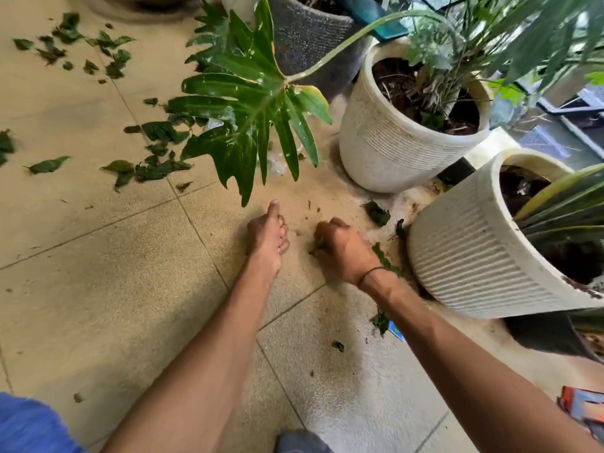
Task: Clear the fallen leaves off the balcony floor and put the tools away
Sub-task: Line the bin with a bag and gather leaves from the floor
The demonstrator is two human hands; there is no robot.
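Fallen green leaves lie scattered over the beige tiled floor (98,256), in a cluster at mid left (153,165) and another at the top left (81,47). My right hand (343,250) is low over the tiles beside a ribbed white pot, its fingers curled round a wad of green leaves (317,246). More leaf scraps (377,212) lie just beyond it and by my forearm (380,320). My left hand (266,235) hovers to the left, fingers loosely curled, thumb pointing away, holding nothing I can see.
Two white ribbed pots (392,152) (474,263) with plants stand at the right, a grey pot (307,37) behind. A large lobed leaf (248,103) overhangs the floor ahead of my hands. A colourful object (581,407) lies at the lower right.
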